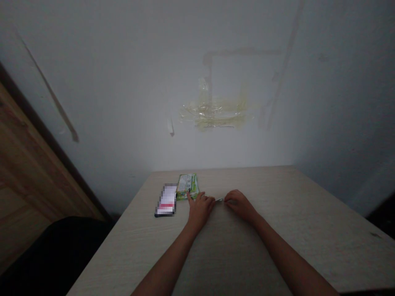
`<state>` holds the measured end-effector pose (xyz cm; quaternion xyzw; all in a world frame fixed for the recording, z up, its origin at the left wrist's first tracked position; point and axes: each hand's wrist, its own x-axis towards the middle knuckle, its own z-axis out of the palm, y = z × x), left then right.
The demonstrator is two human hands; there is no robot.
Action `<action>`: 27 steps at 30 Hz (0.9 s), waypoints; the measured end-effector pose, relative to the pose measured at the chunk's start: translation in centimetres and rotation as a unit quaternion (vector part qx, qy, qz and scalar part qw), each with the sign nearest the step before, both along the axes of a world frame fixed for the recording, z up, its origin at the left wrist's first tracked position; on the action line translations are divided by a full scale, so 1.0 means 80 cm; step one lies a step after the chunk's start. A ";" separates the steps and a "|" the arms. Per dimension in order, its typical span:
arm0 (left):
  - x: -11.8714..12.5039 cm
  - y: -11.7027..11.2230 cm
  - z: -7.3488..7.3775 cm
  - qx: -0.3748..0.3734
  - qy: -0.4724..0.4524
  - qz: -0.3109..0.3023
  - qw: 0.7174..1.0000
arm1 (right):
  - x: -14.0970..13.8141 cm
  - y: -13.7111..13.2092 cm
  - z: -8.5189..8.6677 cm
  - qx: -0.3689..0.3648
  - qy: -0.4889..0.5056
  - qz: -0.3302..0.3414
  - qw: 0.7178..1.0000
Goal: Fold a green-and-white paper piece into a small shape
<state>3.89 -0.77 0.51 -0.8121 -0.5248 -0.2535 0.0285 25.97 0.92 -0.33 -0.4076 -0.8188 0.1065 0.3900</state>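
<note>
My left hand [200, 209] is low over the table, one outer finger stretched against a green and white packet [186, 183]. Its thumb and forefinger are closed on one end of a small, thin greenish strip [219, 200]. Just to the right, my right hand [240, 203] has its fingers curled together in a pinch at the strip's other end. Most of the strip is hidden by the fingers, and its exact kind is too small to make out. The packet lies flat, apparently on another similar one.
Left of the packet lies a phone [166, 200] with a lit, blurred screen. The pale wooden table [302, 213] meets a grey wall [129, 90] bearing strips of clear tape [212, 115]. A dark rounded object [58, 250] stands beyond the table's left edge, near a wooden panel [31, 164].
</note>
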 end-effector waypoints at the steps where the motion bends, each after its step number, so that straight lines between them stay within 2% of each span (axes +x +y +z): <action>1: 0.000 0.000 0.000 0.001 -0.001 0.004 1.000 | 0.000 -0.001 0.001 0.008 -0.003 0.000 1.000; 12: 0.001 0.002 -0.001 -0.021 0.005 0.013 1.000 | -0.002 -0.003 -0.005 0.057 -0.086 -0.010 0.995; 27: 0.000 0.001 -0.001 -0.044 -0.003 0.017 0.999 | -0.005 -0.003 -0.006 0.060 -0.091 -0.011 0.994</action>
